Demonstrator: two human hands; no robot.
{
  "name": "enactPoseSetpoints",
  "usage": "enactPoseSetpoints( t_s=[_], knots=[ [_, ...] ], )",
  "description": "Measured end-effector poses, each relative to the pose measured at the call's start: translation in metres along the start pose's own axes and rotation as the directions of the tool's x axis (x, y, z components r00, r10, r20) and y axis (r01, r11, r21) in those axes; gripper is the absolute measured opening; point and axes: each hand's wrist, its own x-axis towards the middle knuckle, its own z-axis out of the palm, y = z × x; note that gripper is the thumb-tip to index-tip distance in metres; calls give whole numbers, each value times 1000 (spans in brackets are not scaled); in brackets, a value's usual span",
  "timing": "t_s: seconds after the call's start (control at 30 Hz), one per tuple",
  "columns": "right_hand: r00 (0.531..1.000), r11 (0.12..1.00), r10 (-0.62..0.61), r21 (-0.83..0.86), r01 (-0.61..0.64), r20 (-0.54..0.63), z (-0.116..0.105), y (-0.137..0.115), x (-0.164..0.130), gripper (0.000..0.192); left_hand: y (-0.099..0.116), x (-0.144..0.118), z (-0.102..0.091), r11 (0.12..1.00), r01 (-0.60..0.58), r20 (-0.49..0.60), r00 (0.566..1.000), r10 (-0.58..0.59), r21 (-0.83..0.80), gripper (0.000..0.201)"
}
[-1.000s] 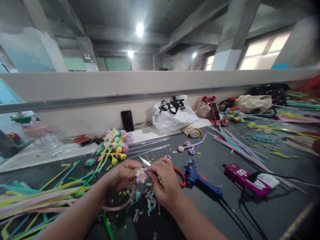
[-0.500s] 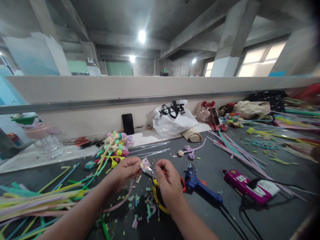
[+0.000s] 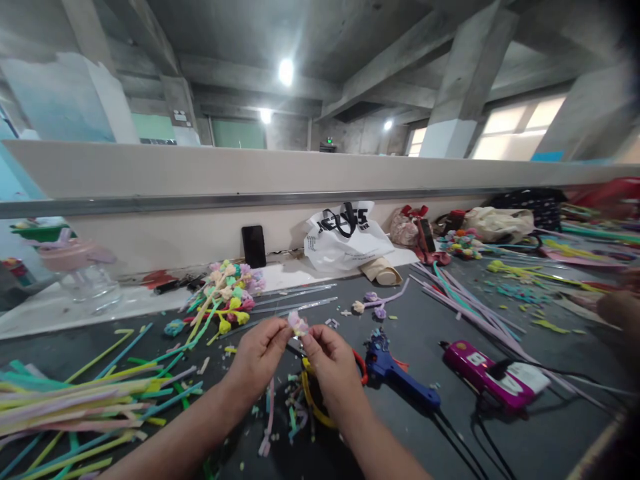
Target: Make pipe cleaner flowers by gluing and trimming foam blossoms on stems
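A small pale pink and lilac pipe-cleaner flower [image 3: 298,324] is between my two hands, above the dark tabletop. My left hand [image 3: 263,350] pinches it from the left, and a pink fuzzy stem [image 3: 271,413] hangs down below that hand. From the right, the thumb and fingertips of my right hand [image 3: 333,360] close on the flower too. Behind my right hand, partly hidden, are a yellow ring-shaped thing [image 3: 307,387] and a red handle [image 3: 361,368]. A blue glue gun [image 3: 403,380] lies to the right of that hand.
Cut pipe cleaners [image 3: 75,413] are heaped at the left, beside a bunch of finished flowers [image 3: 230,287]. A purple power strip [image 3: 487,373] with cables lies at right. Toward the back are a white bag [image 3: 345,240] and a phone [image 3: 254,247]. Another person's hand [image 3: 620,310] shows at far right.
My hands have come together, and my right fingers now meet the flower. The flower has moved slightly right and turned. The pink stem now hangs straighter.
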Motion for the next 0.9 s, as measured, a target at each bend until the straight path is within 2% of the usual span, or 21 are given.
enactPoseSetpoints(
  t_s=[0.13,0.23,0.37,0.57,0.67,0.77,0.83,0.9],
  knots=[
    [1000,998,8,55,-9,24,-1,-3,0,17,-2,-1,0,995,-92,30,995,90,49,17],
    [999,999,-35,-2,35,16,-3,-3,1,17,-5,-2,-1,974,-184,63,982,177,135,17],
    [997,992,-72,-105,70,-20,-5,-5,2,16,-8,-3,-6,904,-322,114,946,302,280,18],
    [995,991,-102,-87,102,11,-7,-7,3,16,-13,-5,-11,834,-434,268,895,356,341,22],
    [996,997,-73,-19,74,41,-8,-7,4,15,-10,-5,-9,900,-350,169,934,315,259,20],
    [995,991,-80,111,73,61,-9,-6,5,15,-3,-2,-7,989,-148,66,987,146,30,17],
    [995,976,-74,209,61,59,-9,-6,5,24,0,0,-7,989,15,113,994,2,-147,21],
    [996,956,-54,292,32,70,-9,-6,5,27,2,1,-7,929,178,203,972,-115,-324,26]
  ],
)
